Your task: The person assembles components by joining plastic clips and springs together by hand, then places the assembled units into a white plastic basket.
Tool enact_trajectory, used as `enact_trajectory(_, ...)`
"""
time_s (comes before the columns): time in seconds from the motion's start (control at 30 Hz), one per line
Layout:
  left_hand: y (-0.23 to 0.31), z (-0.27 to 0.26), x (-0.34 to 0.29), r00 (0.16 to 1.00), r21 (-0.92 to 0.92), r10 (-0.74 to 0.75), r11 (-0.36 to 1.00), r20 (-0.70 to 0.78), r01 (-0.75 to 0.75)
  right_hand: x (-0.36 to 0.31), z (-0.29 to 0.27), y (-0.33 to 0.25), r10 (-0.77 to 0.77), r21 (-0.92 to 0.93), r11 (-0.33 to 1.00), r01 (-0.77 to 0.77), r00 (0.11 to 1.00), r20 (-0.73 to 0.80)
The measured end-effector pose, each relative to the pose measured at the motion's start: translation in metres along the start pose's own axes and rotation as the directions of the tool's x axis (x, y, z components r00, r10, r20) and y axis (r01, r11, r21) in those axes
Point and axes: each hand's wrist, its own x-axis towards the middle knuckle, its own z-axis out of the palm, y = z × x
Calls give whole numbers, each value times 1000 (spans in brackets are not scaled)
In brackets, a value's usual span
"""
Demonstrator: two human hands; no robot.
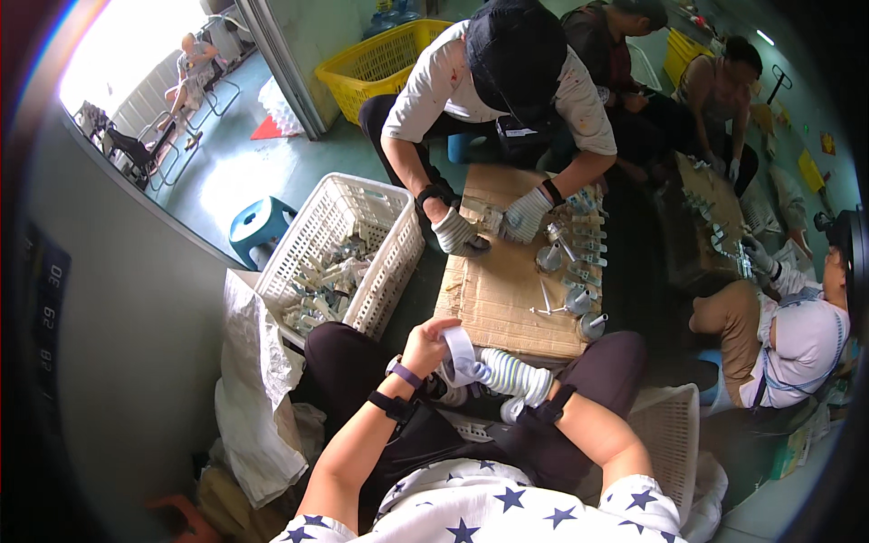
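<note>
- Left hand [425, 341]: bare, a purple band at the wrist, raised over the lap; fingers pinched on the rim of a white tape roll [459, 347].
- Right hand [507, 374]: in a striped knit glove, reaching leftward to meet the roll; its blue-tipped fingers curl at the roll's lower edge. Firm grip or mere touch, I cannot quite tell from this angle.
- The tape roll sits between the two hands, above the knees, just short of the near edge of the cardboard sheet [502, 299].
- Ahead of the hands: that flat brown cardboard sheet, serving as a work surface. Along its right side, a row of small metal fittings [579, 299], some upright, some lying flat.
- Across the cardboard, a co-worker's gloved hands [489, 226] close on a small part.
- Ahead and left of the left hand: a white lattice basket [380, 262], part filled with a jumble of small bagged parts [321, 276], pale and metallic.
- Left of the left forearm: a crumpled white sack [258, 389], draped down from beside the basket.
- Right of the right forearm: a second white lattice basket [674, 434]; contents hidden from view.
- Far ahead, beyond the co-worker: a yellow crate [380, 59]; nothing can be made out inside it.
</note>
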Motion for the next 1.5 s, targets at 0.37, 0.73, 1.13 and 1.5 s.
enact_trajectory(0.37,44,-10,31,983,211,-71,977,170,34,15,-25,2,-25,468,883,31,1000,-18)
enact_trajectory(0.73,59,20,102,928,-198,-304,917,216,346,8,-44,2,-51,464,870,167,966,-252)
enact_trajectory(1.13,66,44,127,936,-270,-252,910,247,316,9,-58,-8,-101,227,955,189,931,-350)
enact_trajectory(1.5,84,10,224,956,-80,-276,960,-96,269,-23,-33,-26,-167,448,870,203,979,-118)
